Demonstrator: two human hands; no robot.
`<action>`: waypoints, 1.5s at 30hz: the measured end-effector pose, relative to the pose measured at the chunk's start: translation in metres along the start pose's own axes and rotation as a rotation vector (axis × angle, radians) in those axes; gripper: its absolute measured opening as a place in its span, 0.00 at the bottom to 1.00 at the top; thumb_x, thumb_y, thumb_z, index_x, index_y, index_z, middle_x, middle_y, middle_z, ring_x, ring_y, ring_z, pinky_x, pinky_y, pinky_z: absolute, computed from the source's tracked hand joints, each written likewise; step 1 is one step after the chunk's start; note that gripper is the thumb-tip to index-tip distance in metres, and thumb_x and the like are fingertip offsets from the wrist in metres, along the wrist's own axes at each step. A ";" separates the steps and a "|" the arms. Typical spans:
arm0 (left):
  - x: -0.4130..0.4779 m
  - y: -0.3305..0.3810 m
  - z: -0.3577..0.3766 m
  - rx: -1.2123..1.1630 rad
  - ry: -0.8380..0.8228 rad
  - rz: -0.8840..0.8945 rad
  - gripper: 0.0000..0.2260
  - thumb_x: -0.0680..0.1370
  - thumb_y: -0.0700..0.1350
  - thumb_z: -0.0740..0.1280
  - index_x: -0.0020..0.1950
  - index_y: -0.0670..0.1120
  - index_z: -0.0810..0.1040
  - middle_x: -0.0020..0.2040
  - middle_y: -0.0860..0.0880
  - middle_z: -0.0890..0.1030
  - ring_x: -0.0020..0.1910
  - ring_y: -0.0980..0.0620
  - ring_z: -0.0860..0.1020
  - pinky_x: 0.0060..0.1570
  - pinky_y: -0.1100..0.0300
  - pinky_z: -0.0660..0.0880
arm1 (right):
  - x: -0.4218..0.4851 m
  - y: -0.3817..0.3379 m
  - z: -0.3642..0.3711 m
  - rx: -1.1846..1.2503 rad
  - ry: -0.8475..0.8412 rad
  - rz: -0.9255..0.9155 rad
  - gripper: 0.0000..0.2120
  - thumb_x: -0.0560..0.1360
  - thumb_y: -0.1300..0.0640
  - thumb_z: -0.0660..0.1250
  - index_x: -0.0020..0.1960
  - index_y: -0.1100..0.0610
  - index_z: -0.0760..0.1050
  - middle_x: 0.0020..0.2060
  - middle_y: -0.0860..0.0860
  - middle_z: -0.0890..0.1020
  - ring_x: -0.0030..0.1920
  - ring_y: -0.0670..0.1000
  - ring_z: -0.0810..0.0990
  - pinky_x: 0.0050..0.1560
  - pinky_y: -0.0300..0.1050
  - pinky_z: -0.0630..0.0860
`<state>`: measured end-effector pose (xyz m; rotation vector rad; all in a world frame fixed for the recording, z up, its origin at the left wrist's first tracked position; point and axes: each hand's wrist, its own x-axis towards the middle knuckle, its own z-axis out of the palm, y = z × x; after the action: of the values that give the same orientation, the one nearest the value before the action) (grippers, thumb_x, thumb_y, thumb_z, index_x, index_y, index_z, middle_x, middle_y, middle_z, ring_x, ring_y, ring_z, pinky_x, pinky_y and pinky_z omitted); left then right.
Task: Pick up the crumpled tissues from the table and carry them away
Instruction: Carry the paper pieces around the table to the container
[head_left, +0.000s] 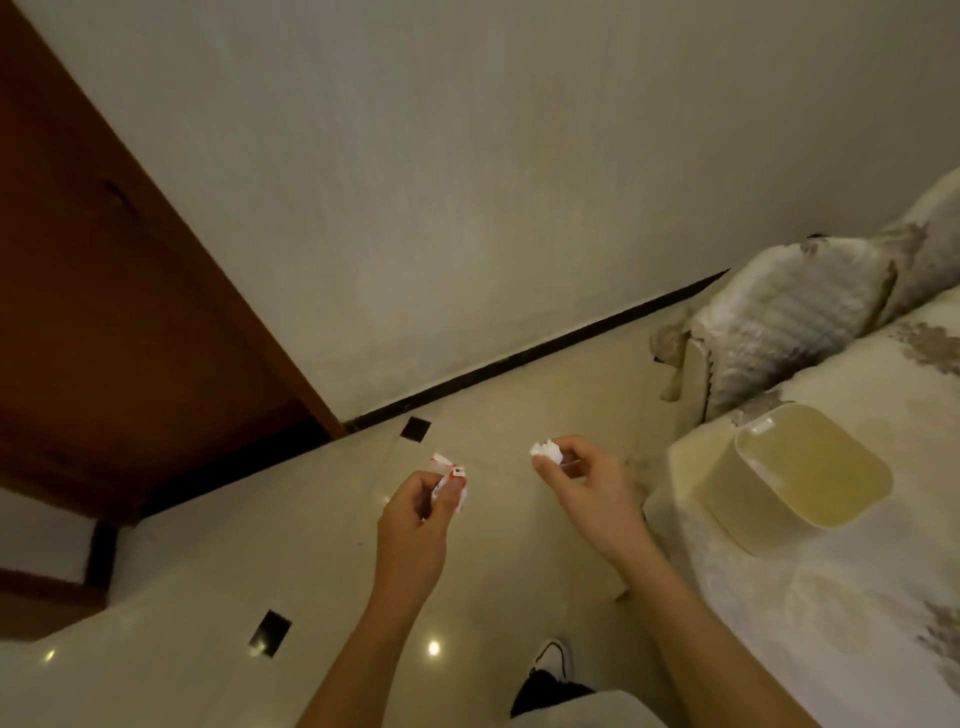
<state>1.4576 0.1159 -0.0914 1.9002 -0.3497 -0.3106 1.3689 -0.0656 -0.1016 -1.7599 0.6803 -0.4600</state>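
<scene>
The left hand (413, 525) pinches a red-and-white crumpled tissue (451, 475); the right hand (584, 486) pinches a white tissue (546, 452). Both are held over the floor (260, 545), evidently for carrying away.

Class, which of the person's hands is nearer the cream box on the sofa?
Right. The right hand hovers just left of the cream box; the left hand is farther left, over the floor.

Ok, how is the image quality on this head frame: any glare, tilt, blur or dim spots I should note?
Head view: dim, warm indoor light; strongly tilted, so the baseboard runs diagonally; wide-angle stretch at the edges. Small glare spots on the glossy floor tiles. The wooden door is dark with little detail. Both hands, left hand and right hand, and their crumpled tissues are slightly soft but readable.
</scene>
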 end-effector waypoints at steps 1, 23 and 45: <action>0.017 0.005 0.010 -0.006 -0.026 0.012 0.10 0.78 0.54 0.67 0.40 0.52 0.80 0.32 0.53 0.78 0.30 0.59 0.72 0.31 0.67 0.70 | 0.015 -0.001 -0.006 0.004 0.030 0.006 0.07 0.75 0.44 0.70 0.47 0.46 0.80 0.40 0.44 0.83 0.41 0.42 0.80 0.37 0.31 0.74; 0.130 0.114 0.284 0.218 -1.046 0.656 0.05 0.77 0.55 0.67 0.44 0.57 0.77 0.38 0.57 0.78 0.38 0.59 0.76 0.33 0.68 0.69 | -0.008 0.037 -0.176 -0.470 0.933 0.454 0.10 0.76 0.45 0.68 0.56 0.46 0.77 0.44 0.42 0.81 0.43 0.42 0.79 0.40 0.36 0.75; 0.127 0.117 0.340 0.591 -1.061 1.402 0.25 0.75 0.64 0.62 0.68 0.54 0.74 0.66 0.52 0.76 0.67 0.50 0.71 0.63 0.51 0.68 | -0.005 0.036 -0.170 -0.905 0.929 0.600 0.22 0.73 0.48 0.69 0.64 0.55 0.77 0.59 0.55 0.80 0.60 0.57 0.77 0.55 0.56 0.76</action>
<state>1.4355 -0.2652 -0.1034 1.3729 -2.4979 -0.2081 1.2520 -0.1935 -0.0870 -1.9428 2.2755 -0.5831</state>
